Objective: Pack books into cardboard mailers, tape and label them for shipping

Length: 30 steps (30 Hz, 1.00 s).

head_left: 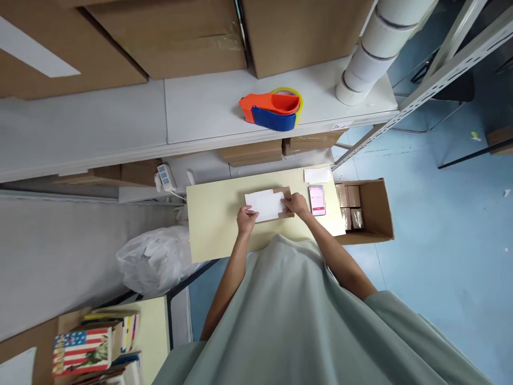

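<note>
A small flat cardboard piece with a white face [266,205] lies on the pale yellow table [216,219]. My left hand [246,219] grips its near left corner with fingers curled. My right hand [295,204] pinches its right edge, where brown card shows. Just right of that hand lies a pink and white packet [317,200], with a white sheet [317,175] beyond it at the table's far right corner.
An open carton [371,211] with small boxes stands right of the table. On the white shelf [200,115] above sit an orange and blue tape dispenser [272,109], large cartons and stacked white rolls [377,48]. A white plastic bag [154,264] sits left, printed boxes [88,345] lower left.
</note>
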Each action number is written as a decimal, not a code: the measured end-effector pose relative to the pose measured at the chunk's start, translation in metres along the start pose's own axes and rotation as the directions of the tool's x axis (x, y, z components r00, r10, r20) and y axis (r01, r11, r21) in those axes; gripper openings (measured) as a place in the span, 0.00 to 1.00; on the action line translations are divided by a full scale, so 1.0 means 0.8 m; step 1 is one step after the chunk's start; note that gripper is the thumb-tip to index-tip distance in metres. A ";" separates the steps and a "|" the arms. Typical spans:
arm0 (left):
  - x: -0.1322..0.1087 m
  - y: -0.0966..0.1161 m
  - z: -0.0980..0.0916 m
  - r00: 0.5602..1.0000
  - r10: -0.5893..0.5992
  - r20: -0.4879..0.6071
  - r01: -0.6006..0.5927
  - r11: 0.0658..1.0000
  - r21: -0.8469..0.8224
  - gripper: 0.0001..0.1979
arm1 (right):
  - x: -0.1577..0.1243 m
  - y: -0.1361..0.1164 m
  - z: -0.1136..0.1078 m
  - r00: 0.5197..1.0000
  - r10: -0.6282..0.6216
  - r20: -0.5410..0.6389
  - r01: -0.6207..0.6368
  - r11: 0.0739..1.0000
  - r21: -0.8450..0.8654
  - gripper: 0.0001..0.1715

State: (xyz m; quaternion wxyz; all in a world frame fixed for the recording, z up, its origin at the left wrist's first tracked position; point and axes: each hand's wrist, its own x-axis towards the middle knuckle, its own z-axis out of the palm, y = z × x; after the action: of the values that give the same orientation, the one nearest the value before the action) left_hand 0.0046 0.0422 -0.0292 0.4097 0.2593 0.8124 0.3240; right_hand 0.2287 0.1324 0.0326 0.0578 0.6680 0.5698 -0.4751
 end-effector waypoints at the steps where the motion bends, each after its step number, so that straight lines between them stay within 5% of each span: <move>1: 0.001 0.001 -0.001 1.000 -0.003 0.000 0.003 1.000 0.003 0.19 | 0.009 -0.009 -0.002 1.000 -0.007 -0.011 0.007 1.000 0.003 0.17; 6: 0.003 0.005 -0.003 1.000 -0.012 -0.011 0.012 1.000 0.025 0.19 | 0.034 -0.077 0.028 0.996 -0.069 0.054 0.069 0.998 0.016 0.15; 11: 0.000 0.007 -0.004 1.000 -0.014 -0.027 0.015 0.998 0.056 0.18 | 0.011 -0.111 0.074 0.982 -0.082 0.167 0.085 0.996 -0.007 0.05; 16: -0.012 0.004 -0.005 0.998 -0.015 -0.057 0.018 0.998 0.059 0.19 | 0.000 -0.050 0.048 0.969 -0.091 0.231 0.087 0.996 0.027 0.17; 22: -0.024 0.000 -0.005 0.989 -0.075 -0.127 0.085 0.993 0.076 0.21 | 0.014 0.031 -0.016 0.991 -0.054 0.122 0.035 0.988 0.151 0.26; 30: -0.058 -0.024 -0.001 0.938 -0.262 -0.226 0.283 0.957 0.067 0.33 | -0.003 0.074 0.006 0.993 -0.072 -0.093 0.076 0.996 0.038 0.25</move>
State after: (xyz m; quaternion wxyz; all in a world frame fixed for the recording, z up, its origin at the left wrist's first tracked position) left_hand 0.0255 -0.0026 -0.0201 0.3473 0.1279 0.8948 0.2497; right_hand 0.2740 0.1072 0.0042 0.0004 0.6686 0.5863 -0.4575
